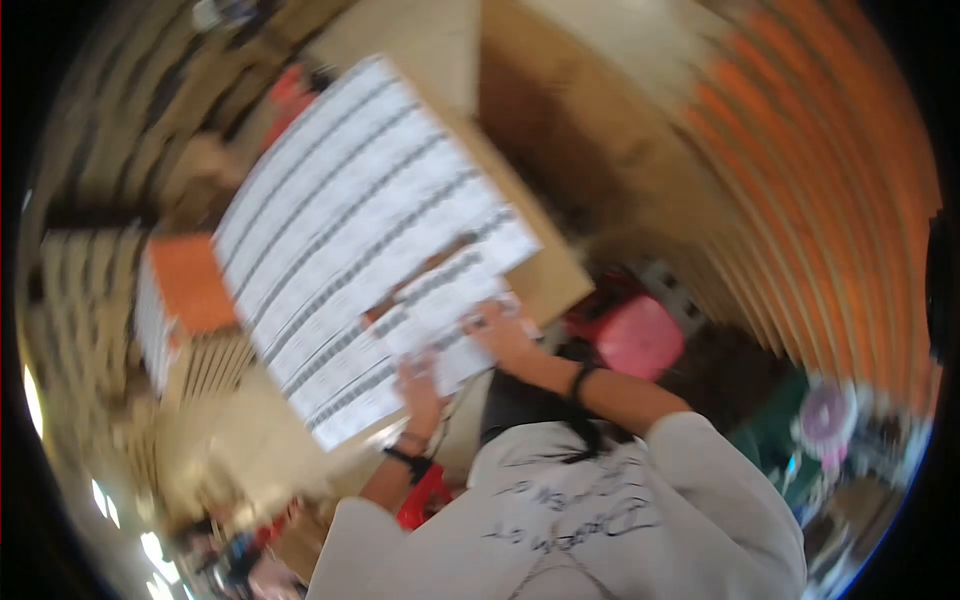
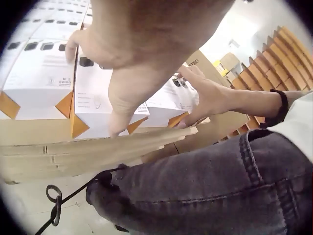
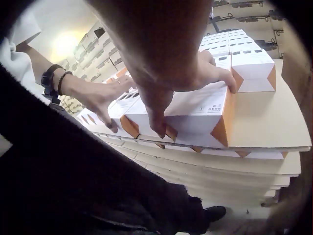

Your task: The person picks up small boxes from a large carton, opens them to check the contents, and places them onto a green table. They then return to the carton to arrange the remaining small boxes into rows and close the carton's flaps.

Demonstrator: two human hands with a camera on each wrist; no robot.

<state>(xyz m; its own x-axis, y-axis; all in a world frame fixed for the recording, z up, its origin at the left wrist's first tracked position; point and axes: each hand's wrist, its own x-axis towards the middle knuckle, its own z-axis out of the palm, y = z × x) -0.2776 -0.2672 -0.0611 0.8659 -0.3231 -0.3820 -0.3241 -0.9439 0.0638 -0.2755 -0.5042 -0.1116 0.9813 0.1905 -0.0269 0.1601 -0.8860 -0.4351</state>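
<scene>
Rows of white boxes (image 1: 330, 240) with small dark pictures on top and orange end flaps cover a cardboard sheet. My left hand (image 1: 420, 392) spreads over a white box at the near edge, its fingers bent over the box's left edge and its thumb low on the near face in the left wrist view. To its right, my right hand (image 1: 500, 332) grips the end white box (image 3: 195, 110), fingertips over its orange-edged side and thumb on the front. A short group of boxes lies between the hands. A brown strip (image 1: 420, 278) shows behind this group.
Layered cardboard (image 3: 274, 169) lies beneath the boxes, its bare corner to the right. Orange-edged stacks (image 1: 840, 170) rise at the right. A pink stool (image 1: 640, 335) and a purple fan (image 1: 828, 412) stand beyond my right arm. An orange-topped stack (image 1: 195, 285) is at left.
</scene>
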